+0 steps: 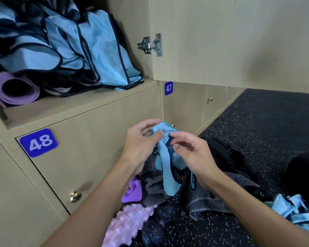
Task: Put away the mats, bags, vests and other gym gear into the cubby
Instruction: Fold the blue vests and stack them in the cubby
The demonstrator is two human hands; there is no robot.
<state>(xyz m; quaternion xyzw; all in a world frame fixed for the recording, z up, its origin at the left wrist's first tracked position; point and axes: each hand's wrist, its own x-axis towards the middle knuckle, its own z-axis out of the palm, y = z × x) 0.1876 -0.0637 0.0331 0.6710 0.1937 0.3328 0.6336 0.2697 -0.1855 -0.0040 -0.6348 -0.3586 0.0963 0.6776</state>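
Observation:
A light blue vest [165, 164] hangs bunched between my hands in front of the lower locker doors. My left hand [141, 143] pinches its top edge and my right hand [191, 152] grips the fabric beside it. Above left, the open cubby [75, 102] holds several blue vests with dark trim [89, 49] and a rolled purple mat [14, 89]. Below my hands on the floor lie a pink ridged foam roller [128, 225], a purple cloth [132, 192], grey garments [214, 196] and a dark bag [227, 155]. More blue vests [296, 211] lie at the lower right.
The cubby's open door [230, 40] hangs overhead on the right with a metal hinge [151, 45]. Closed lockers numbered 48 [38, 142] and 47 [168, 88] stand below, with a brass knob [75, 196]. Speckled black rubber floor [268, 122] stretches right. A dark round object [303, 173] sits at the right.

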